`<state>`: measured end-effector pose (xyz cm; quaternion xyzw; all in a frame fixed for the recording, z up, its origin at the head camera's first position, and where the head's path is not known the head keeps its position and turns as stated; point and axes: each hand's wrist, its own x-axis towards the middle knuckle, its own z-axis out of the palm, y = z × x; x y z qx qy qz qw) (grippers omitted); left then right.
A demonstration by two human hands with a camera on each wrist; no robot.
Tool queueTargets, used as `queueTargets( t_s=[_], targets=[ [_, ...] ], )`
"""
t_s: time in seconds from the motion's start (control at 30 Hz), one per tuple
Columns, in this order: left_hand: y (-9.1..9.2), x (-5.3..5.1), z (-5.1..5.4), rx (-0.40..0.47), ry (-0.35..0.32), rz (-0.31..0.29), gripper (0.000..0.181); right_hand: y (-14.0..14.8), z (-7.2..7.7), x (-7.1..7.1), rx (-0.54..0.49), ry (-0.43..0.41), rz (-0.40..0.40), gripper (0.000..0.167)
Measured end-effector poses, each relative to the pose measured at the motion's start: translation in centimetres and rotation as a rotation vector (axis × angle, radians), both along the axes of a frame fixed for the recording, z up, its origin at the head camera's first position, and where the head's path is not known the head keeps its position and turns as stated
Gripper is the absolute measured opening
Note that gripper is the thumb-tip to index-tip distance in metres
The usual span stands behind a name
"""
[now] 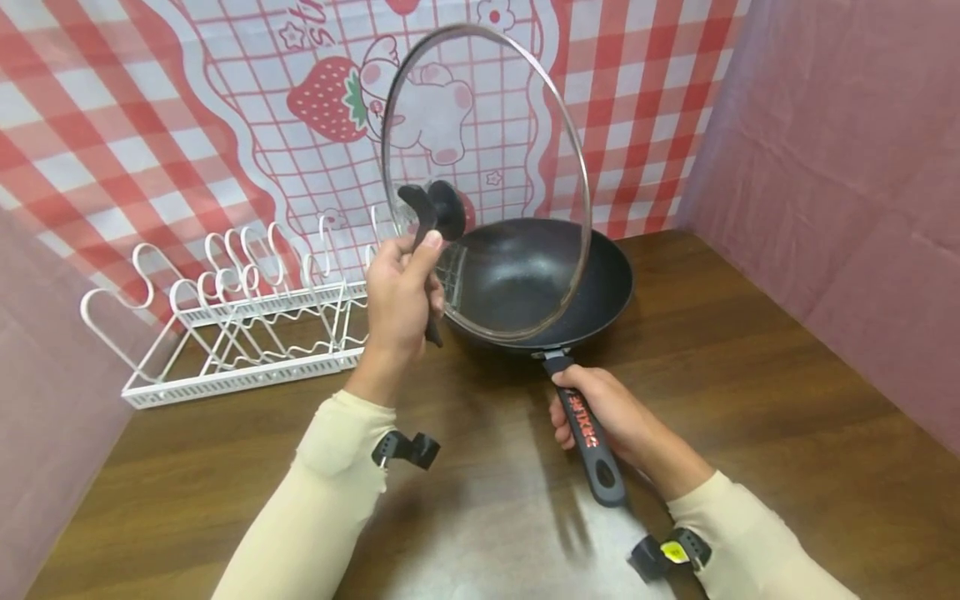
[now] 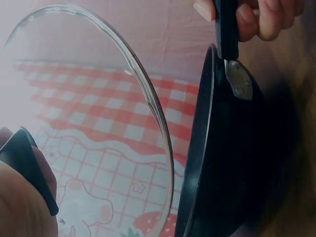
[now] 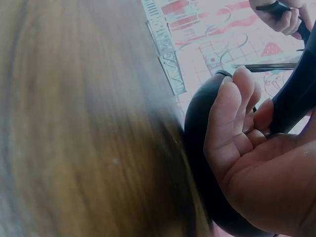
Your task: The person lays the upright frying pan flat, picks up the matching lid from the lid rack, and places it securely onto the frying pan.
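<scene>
My left hand (image 1: 405, 292) grips the black handle (image 1: 423, 217) of a clear glass lid (image 1: 583, 179) with a metal rim. The lid is raised and tilted nearly on edge, overlapping part of a black wok (image 1: 609, 279) in the head view. My right hand (image 1: 607, 417) holds the wok's long dark handle (image 1: 600, 471), thumb on top and fingers beneath. In the left wrist view the lid's rim (image 2: 148, 89) and the wok (image 2: 222, 148) appear side by side. Curled fingers of the right hand (image 3: 261, 168) show under the handle in the right wrist view.
A white wire rack (image 1: 247, 367) with curved dividers stands on the wooden table (image 1: 750, 400), left of the wok. Behind hangs a red and white checked cloth (image 1: 637, 83) with a strawberry print. Pink cloth (image 1: 825, 167) closes off the right side.
</scene>
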<state>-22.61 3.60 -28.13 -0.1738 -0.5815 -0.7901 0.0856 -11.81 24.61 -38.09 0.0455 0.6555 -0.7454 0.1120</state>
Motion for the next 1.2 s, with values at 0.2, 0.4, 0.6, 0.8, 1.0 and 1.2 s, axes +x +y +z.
queueTargets(
  t_s=[0.2, 0.4, 0.6, 0.8, 1.0, 1.2],
  targets=[
    [0.8, -0.3, 0.2, 0.009, -0.059, -0.009, 0.019, -0.1, 0.0, 0.1, 0.011, 0.006, -0.004, 0.031],
    [1.6, -0.8, 0.0, -0.006, -0.069, -0.018, 0.019, -0.1, 0.0, 0.1, 0.013, 0.006, -0.004, 0.031],
    [2.4, -1.0, -0.3, -0.018, -0.072, -0.023, 0.02, -0.2, 0.0, 0.1, 0.022, 0.005, -0.004, 0.032],
    [3.0, -1.2, -0.4, -0.046, -0.074, -0.028, 0.021, -0.2, -0.1, 0.1, 0.018, 0.003, -0.011, 0.033],
    [3.6, -1.4, -0.4, -0.062, -0.072, -0.021, 0.02, -0.3, -0.2, 0.0, 0.014, -0.01, -0.02, 0.035],
    [4.2, -1.5, -0.3, -0.074, -0.077, -0.03, 0.017, -0.3, -0.3, -0.1, 0.016, -0.019, -0.028, 0.037]
  ],
)
